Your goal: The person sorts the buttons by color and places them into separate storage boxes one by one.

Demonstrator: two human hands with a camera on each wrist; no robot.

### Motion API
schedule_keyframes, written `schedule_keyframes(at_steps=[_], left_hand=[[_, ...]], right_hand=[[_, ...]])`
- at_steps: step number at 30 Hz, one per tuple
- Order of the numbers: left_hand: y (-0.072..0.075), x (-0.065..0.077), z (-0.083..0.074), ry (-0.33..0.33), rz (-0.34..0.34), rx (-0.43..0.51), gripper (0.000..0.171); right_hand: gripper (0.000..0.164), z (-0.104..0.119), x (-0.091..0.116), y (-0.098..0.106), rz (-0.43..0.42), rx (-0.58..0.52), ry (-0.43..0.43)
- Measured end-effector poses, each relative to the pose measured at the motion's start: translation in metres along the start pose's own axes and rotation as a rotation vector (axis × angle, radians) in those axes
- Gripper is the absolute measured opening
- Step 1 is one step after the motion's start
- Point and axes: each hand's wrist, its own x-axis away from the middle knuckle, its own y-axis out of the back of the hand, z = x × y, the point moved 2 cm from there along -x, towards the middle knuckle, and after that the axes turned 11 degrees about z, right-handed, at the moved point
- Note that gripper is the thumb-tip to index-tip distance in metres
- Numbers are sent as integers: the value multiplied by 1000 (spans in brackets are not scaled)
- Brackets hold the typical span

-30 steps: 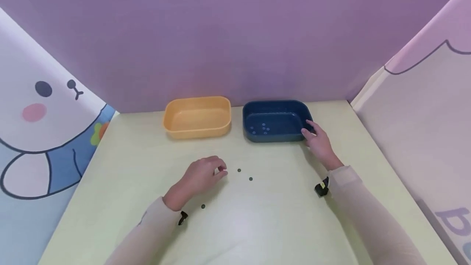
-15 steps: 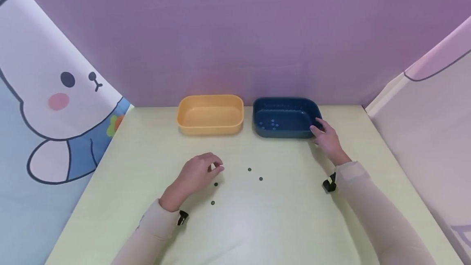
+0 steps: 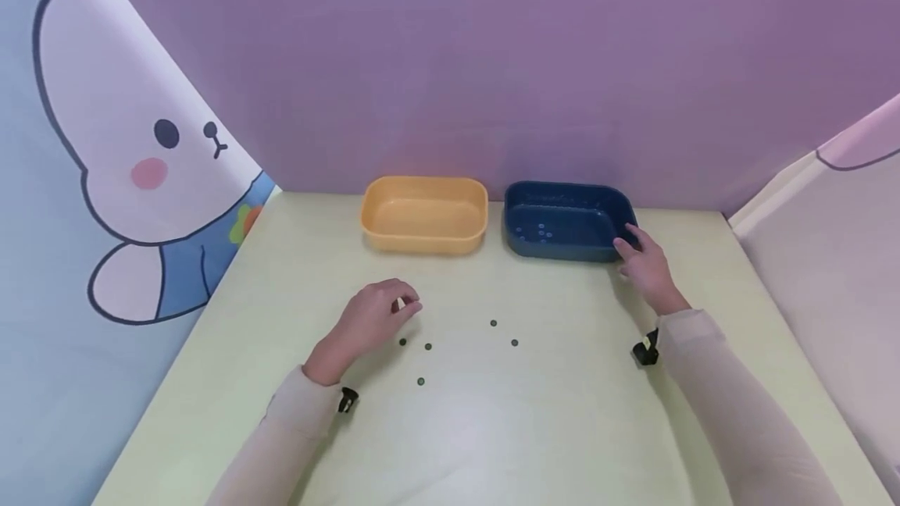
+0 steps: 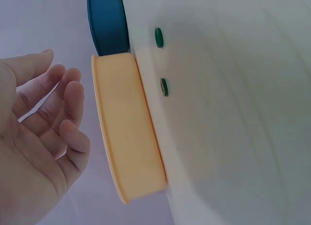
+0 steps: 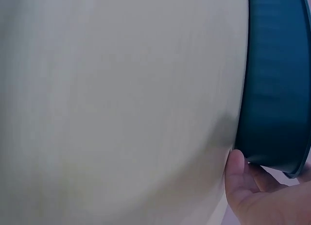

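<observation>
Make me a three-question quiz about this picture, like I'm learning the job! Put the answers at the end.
1. How many little green discs show on the table in the head view?
2. True or false: the right hand is at the blue tray.
3. In the head view, small rings show inside which tray? A: yellow. B: blue.

Key: 1. Five. 2. True. 3. B.

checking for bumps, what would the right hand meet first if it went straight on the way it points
The blue tray, most likely. The right hand points at its near right corner and seems to touch it there, though exact contact is unclear.
</observation>
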Motion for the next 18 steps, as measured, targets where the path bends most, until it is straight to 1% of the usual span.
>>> schedule_keyframes(at_steps=[5,8,11,15,17,18], left_hand=[[4,-6,10,64,0,55,9],[10,-13,19,103,-47,96,12],[18,-22,32,136,-150,154,19],[29,-37,49,201,-305,223,39],[34,-47,58,242,-360,261,47],[35,-51,63,263,-376,285,51]], right_hand=[[69,-6,-5,3,2,-14,6],[69,-9,-8,4,1,-19,8],[70,-12,-13,4,17,-35,10],[71,-15,-17,3,45,-78,7],[71,-16,-18,2,53,-88,2],[70,-17,-18,1,56,-93,1]])
